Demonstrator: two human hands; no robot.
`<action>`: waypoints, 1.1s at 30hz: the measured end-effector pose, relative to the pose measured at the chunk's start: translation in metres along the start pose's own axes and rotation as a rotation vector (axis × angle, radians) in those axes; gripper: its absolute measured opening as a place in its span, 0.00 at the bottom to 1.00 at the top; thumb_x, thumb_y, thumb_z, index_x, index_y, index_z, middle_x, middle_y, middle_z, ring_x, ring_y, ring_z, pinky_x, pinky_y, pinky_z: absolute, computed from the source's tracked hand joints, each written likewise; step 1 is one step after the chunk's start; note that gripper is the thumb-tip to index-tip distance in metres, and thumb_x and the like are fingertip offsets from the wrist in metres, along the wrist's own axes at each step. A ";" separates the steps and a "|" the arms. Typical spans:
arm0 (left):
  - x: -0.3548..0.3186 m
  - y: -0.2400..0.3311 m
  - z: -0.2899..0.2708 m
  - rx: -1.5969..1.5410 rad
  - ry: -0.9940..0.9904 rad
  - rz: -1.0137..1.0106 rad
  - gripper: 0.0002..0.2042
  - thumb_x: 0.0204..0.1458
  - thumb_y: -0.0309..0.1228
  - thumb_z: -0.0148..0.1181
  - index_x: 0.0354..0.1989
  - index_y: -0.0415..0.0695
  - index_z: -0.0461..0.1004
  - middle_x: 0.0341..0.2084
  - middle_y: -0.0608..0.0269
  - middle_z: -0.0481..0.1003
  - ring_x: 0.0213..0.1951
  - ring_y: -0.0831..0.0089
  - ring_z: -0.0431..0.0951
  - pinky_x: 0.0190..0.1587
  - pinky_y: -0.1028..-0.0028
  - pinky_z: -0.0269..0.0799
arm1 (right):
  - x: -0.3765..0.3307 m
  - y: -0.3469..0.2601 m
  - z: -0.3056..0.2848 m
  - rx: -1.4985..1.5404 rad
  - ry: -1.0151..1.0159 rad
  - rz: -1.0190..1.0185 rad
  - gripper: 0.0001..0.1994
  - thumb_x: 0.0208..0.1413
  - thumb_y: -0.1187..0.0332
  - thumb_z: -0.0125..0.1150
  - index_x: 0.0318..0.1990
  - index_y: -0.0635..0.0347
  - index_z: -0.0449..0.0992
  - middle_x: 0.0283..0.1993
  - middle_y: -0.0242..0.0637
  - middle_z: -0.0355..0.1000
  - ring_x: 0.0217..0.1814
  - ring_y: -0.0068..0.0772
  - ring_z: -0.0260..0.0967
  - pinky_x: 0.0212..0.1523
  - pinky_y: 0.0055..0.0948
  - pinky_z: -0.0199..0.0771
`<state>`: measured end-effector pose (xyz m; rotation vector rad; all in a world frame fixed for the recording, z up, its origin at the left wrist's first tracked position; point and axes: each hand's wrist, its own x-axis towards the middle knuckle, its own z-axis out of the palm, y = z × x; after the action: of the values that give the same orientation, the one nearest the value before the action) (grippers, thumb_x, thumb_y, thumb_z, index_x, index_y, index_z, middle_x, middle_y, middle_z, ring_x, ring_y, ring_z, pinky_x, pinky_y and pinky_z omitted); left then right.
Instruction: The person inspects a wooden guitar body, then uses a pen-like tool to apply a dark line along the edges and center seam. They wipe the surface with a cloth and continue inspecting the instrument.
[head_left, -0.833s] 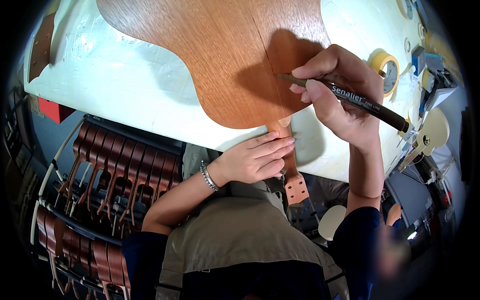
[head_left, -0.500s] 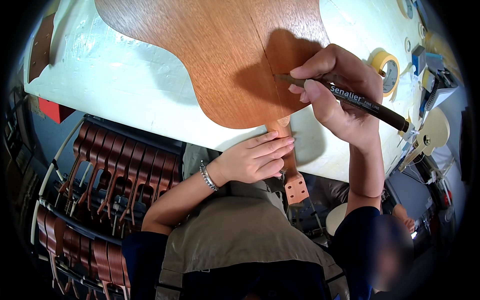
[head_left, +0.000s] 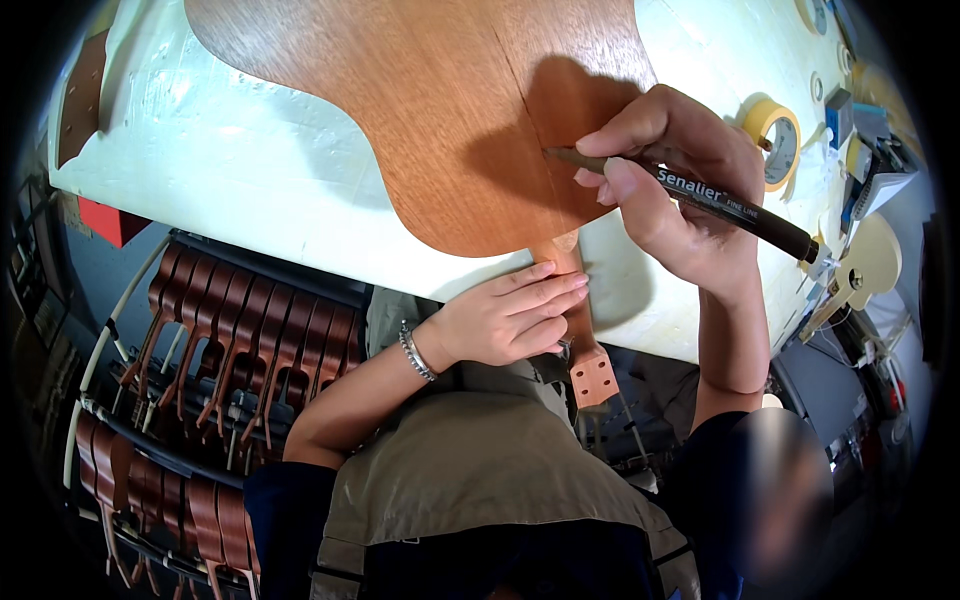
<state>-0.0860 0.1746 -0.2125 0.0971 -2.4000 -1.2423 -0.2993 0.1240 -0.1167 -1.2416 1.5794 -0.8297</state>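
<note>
A brown wooden ukulele (head_left: 440,130) lies on the white-covered bench, its broad, flat face up. The neck points toward me, and the headstock (head_left: 594,378) with several peg holes juts past the bench edge. My left hand (head_left: 510,315) is wrapped over the neck just below the body, thumb hidden. In a pinch of thumb and fingers, my right hand (head_left: 695,180) holds a black fine-line marker pen (head_left: 785,235). Its tip is at the dark line along the middle of the body, where touching or hovering cannot be told. The hand's shadow falls across the wood.
Racks of dark brown ukuleles (head_left: 250,330) hang at lower left, close to my left arm. On the bench's right side are a yellow tape roll (head_left: 771,145) and a blue block (head_left: 838,120). A red box (head_left: 112,222) sits by the left edge. Another person (head_left: 785,490) is blurred at lower right.
The pen tip and right fingers have shifted very slightly left and up. The ukulele body sits a touch further left. My left hand keeps its place; the person at lower right has moved.
</note>
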 end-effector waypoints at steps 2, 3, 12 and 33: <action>0.000 0.001 -0.001 0.003 -0.005 -0.005 0.11 0.49 0.37 0.54 0.21 0.44 0.67 0.49 0.56 0.73 0.56 0.66 0.69 0.64 0.62 0.55 | -0.002 -0.001 -0.001 -0.015 -0.013 0.014 0.07 0.45 0.76 0.53 0.31 0.71 0.73 0.24 0.34 0.70 0.27 0.21 0.73 0.33 0.21 0.78; 0.000 0.001 -0.001 0.004 -0.009 -0.009 0.11 0.49 0.38 0.55 0.22 0.44 0.68 0.49 0.56 0.73 0.57 0.66 0.68 0.64 0.62 0.55 | -0.003 -0.002 -0.001 -0.022 -0.020 0.022 0.07 0.45 0.76 0.53 0.31 0.71 0.73 0.24 0.34 0.71 0.27 0.21 0.73 0.33 0.21 0.77; 0.000 0.001 -0.001 0.017 -0.022 -0.004 0.12 0.48 0.39 0.57 0.21 0.45 0.68 0.48 0.58 0.73 0.58 0.67 0.66 0.65 0.63 0.55 | -0.006 -0.001 -0.001 0.022 -0.010 0.014 0.06 0.44 0.77 0.54 0.30 0.71 0.73 0.25 0.35 0.71 0.28 0.23 0.74 0.32 0.20 0.76; -0.001 0.001 0.001 0.023 -0.009 0.000 0.12 0.48 0.38 0.56 0.20 0.45 0.66 0.47 0.57 0.73 0.58 0.66 0.67 0.64 0.63 0.56 | -0.008 -0.001 -0.001 0.004 -0.028 0.005 0.07 0.45 0.77 0.53 0.31 0.71 0.73 0.25 0.35 0.71 0.28 0.22 0.74 0.33 0.21 0.77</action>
<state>-0.0857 0.1756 -0.2126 0.0981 -2.4217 -1.2181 -0.2991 0.1313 -0.1139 -1.2408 1.5575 -0.8086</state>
